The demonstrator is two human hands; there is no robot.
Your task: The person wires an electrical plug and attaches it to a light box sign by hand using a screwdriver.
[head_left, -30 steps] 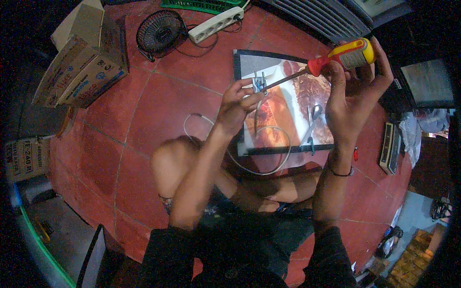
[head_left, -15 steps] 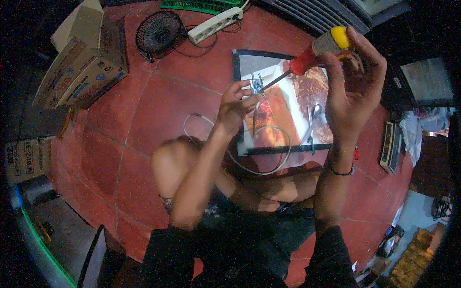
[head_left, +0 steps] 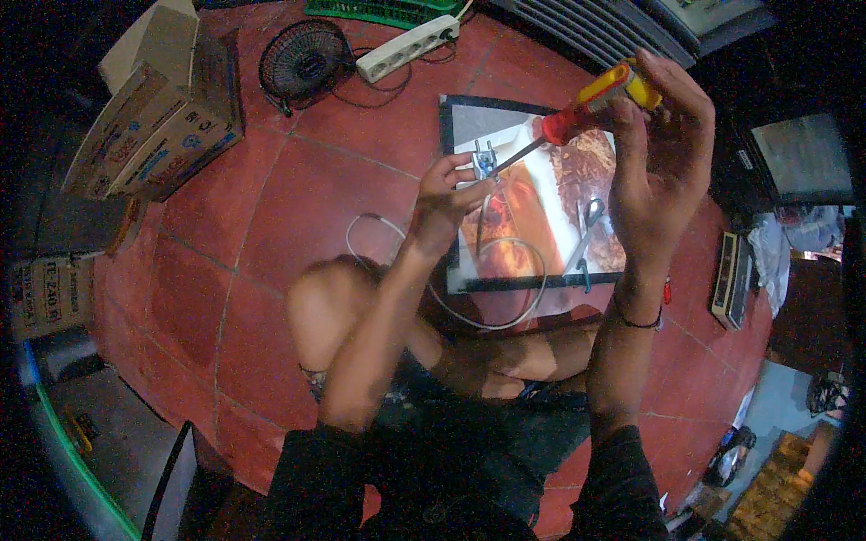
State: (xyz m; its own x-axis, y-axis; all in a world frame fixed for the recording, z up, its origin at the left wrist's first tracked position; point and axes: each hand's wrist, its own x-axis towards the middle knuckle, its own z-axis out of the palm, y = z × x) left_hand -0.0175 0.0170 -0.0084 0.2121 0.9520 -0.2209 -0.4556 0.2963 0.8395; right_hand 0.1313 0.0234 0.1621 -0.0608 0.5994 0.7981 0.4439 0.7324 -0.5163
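Pinched in the fingers of my left hand (head_left: 444, 206) is a small power plug (head_left: 485, 160) with two prongs pointing away from me. A pale cable (head_left: 532, 311) loops below it, past my knee. My right hand (head_left: 663, 162) grips a screwdriver (head_left: 568, 122) with a red and yellow handle. Its shaft slants down to the left, and the tip meets the plug or sits very close to it. Beneath both hands lies a black-edged panel (head_left: 541, 285) with a printed picture. On the panel rests a pair of scissors or similar metal tool (head_left: 586, 236).
Beyond my left hand are a small black fan (head_left: 305, 63) and a white power strip (head_left: 410, 47). An open cardboard box (head_left: 171, 126) stands far left on the red tile floor (head_left: 262, 352). At the right lies a radio-like box (head_left: 732, 279). A small red object (head_left: 667, 290) is near my right wrist.
The screwdriver's handle has turned in my right hand, showing more yellow, and my right fingers have shifted slightly. My left hand keeps the plug in nearly the same place.
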